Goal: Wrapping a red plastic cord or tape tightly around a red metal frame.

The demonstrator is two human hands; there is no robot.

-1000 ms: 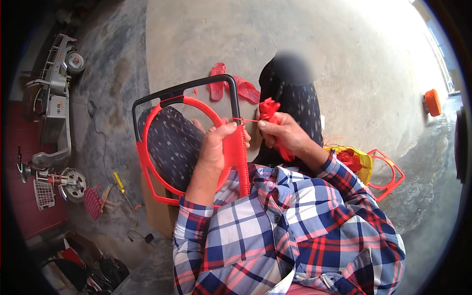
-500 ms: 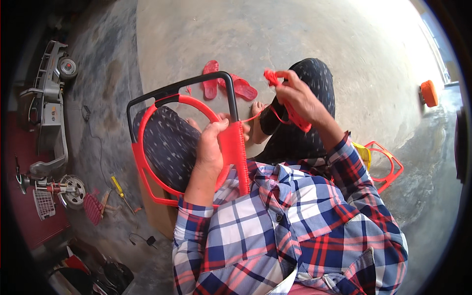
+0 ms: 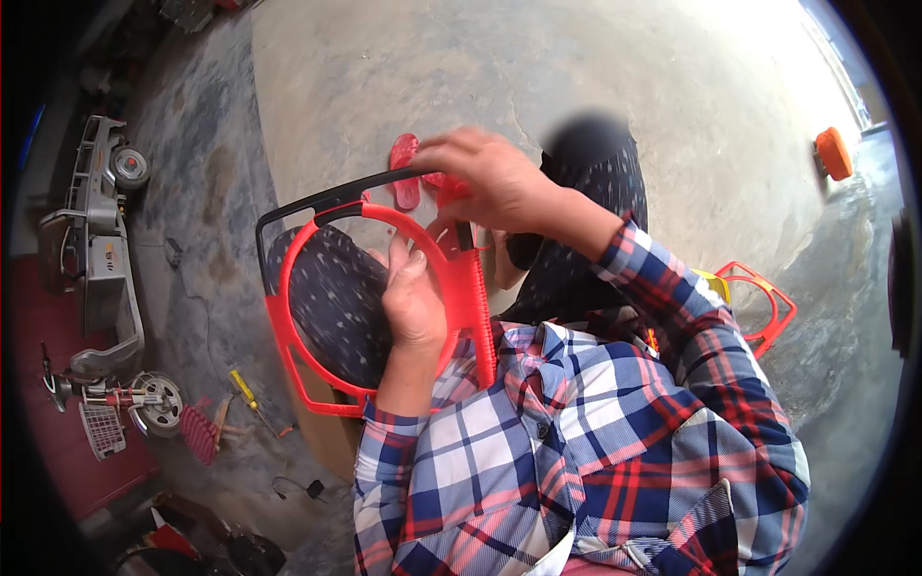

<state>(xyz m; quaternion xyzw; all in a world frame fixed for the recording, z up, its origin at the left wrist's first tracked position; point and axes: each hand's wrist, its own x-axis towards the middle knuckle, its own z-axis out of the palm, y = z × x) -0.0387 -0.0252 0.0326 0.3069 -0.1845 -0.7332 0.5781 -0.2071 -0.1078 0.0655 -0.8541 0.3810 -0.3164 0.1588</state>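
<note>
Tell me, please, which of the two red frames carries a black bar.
The red frame by the left hand; the other red frame, beside the yellow container at right, shows only red.

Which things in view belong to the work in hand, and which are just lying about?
Work in hand: red frame with black bar; left hand; right hand, blurred; possibly the second red frame at right.

Apparently lying about: red slippers; yellow-handled screwdriver; orange object.

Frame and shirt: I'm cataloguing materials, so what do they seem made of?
Frame: likely moulded plastic, smooth red, judging by its even colour and rounded edges; its black bar could be plastic or painted metal. Shirt: woven cloth, matte, shown by soft folds; fibre unclear.
</note>
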